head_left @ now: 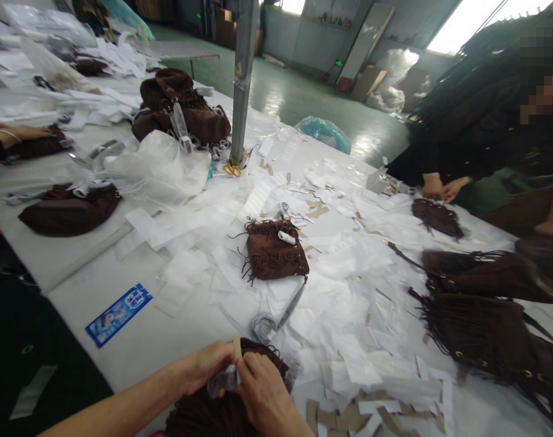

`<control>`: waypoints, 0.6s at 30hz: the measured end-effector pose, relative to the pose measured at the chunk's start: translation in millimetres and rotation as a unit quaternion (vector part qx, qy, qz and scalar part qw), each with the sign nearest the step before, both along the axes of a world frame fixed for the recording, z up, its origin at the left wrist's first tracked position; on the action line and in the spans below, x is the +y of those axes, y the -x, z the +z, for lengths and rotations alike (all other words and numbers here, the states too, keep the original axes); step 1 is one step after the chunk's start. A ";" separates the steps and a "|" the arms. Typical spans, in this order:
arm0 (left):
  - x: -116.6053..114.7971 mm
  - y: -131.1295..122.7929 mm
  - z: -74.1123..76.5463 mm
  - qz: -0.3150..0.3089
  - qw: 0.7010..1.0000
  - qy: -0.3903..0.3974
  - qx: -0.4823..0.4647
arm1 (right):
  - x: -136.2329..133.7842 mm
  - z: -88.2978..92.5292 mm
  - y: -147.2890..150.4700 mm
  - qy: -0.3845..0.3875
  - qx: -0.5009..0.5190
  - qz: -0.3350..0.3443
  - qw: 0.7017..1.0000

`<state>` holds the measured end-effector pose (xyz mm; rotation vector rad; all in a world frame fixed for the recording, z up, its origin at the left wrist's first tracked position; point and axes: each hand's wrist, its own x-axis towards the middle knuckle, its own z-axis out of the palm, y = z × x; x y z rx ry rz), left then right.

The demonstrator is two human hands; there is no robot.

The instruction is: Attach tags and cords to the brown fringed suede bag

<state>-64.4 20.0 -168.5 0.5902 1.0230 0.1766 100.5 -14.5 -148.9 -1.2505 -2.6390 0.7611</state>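
At the bottom of the head view, a dark brown fringed bag [212,413] lies close to me, partly hidden by my forearms and hands. My left hand [217,364] is closed at its upper edge, beside a tan strip [237,347] that stands up between my hands. Crumpled clear plastic [224,381] shows under the left fingers. My right hand [264,385] is bent over the same edge, its thumb and fingertips pinched together near the strip. Exactly what lies between the fingertips is hidden. Just beyond, another fringed bag [276,252] rests with its wrapped strap [276,318] coiled towards me.
White paper and tan scraps [349,419] litter the table. A blue packet [119,315] lies left; orange-handled scissors [232,170] lie by a metal post [242,85]. More brown bags [481,328] sit right. Co-workers' hands [442,187] handle a bag at right, another hand [30,132] at left.
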 end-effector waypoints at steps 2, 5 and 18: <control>0.0 0.2 0.9 -0.006 1.000 -0.001 -0.010 | -0.9 -2.4 -2.0 -0.012 -0.018 0.008 1.000; -0.5 0.4 5.6 -0.016 1.000 -0.020 -0.018 | -3.4 -6.3 -5.3 -0.029 -0.026 0.021 0.999; -3.6 5.0 21.1 -0.050 0.993 -0.081 -0.068 | -11.1 7.5 -3.3 0.104 0.119 -0.132 0.979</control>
